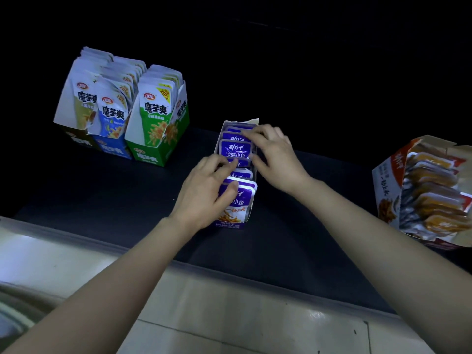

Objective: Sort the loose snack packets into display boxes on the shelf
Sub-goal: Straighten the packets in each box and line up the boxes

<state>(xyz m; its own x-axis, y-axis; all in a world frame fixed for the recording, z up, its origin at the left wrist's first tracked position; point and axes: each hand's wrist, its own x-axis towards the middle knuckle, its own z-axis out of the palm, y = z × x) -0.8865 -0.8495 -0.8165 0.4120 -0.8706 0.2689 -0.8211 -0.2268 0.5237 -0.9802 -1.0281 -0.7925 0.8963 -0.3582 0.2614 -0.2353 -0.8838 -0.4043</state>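
A narrow purple display box (231, 224) stands on the dark shelf (102, 190), filled with a row of several purple snack packets (236, 149). My left hand (204, 190) rests on the front packets, its thumb pressing the top of the nearest one and its fingers curled over the packets in the middle of the row. My right hand (275, 154) reaches over the back of the box, with its fingertips on the tops of the rear packets. Whether either hand pinches a single packet is hidden by the fingers.
Three display boxes stand at the back left: a dark one (76, 139), a blue one (112, 149) and a green one (155, 154), all full of white packets. A tilted red-and-white box (385, 190) of orange packets sits at the right edge. A pale tiled floor (229, 315) lies below the shelf edge.
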